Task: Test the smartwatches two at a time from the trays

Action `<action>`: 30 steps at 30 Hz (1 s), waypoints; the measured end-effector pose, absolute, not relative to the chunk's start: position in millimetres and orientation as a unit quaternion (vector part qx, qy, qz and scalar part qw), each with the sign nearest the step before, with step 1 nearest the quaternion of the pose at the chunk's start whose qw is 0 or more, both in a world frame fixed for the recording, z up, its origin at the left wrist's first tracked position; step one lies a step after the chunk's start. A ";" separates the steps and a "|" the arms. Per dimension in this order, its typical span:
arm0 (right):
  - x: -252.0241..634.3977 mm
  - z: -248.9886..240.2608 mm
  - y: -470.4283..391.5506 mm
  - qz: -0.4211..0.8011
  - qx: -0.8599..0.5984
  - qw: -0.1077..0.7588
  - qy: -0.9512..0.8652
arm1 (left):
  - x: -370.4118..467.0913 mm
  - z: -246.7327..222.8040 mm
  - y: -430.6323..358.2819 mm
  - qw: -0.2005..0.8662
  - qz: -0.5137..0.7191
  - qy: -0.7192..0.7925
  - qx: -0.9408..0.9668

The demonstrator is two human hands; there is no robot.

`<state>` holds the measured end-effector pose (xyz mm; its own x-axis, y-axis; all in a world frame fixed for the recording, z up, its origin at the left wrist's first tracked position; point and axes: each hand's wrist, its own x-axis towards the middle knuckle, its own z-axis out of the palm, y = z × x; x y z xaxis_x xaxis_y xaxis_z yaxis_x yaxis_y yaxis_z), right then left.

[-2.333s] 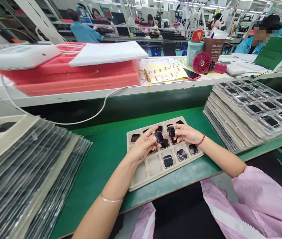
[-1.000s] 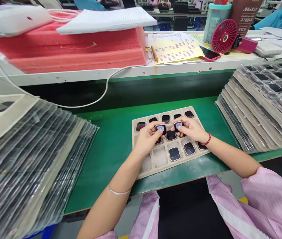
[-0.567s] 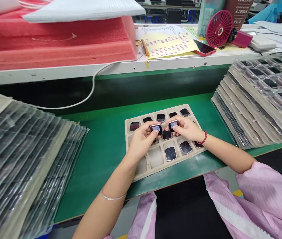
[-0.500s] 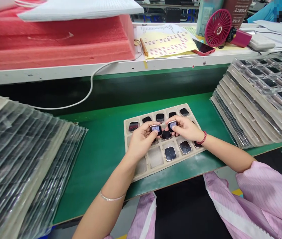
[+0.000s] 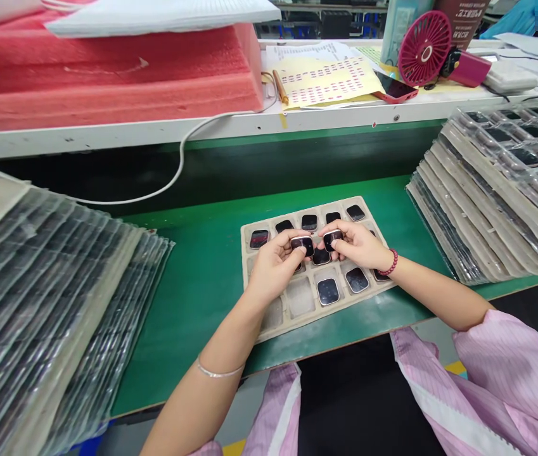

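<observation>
My left hand (image 5: 275, 259) grips a smartwatch body (image 5: 302, 244) without a strap, its thumb on the lower edge of the dark screen. A second smartwatch body (image 5: 332, 240) is pinched in my right hand (image 5: 358, 246), thumb against its face. Both are held side by side just above a beige moulded tray (image 5: 278, 329). Several more watch bodies lie face up in the tray's pockets, one (image 5: 328, 292) in the front row. Two pockets at the front left hold nothing. My hands hide part of the middle row.
Stacked clear and beige trays (image 5: 59, 304) stand at the left. Another stack (image 5: 482, 209) on the right has watch bodies in its top tray. Behind, a white shelf (image 5: 230, 130) bears pink foam (image 5: 116, 76), papers, a phone (image 5: 395, 87) and a fan (image 5: 424, 50). A white cable (image 5: 180, 161) hangs below it.
Both held watch screens showed a square code pattern and are now dark with only faint marks. My hands keep their grip and place over the tray; the whole view has shifted slightly.
</observation>
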<state>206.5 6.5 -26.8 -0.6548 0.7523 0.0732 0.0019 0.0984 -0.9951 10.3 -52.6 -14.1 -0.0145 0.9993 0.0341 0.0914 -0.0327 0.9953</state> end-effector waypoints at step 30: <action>207.8 -34.1 9.9 0.593 -0.254 0.287 -0.708 | 8.7 -26.1 -47.1 0.469 0.498 0.524 0.508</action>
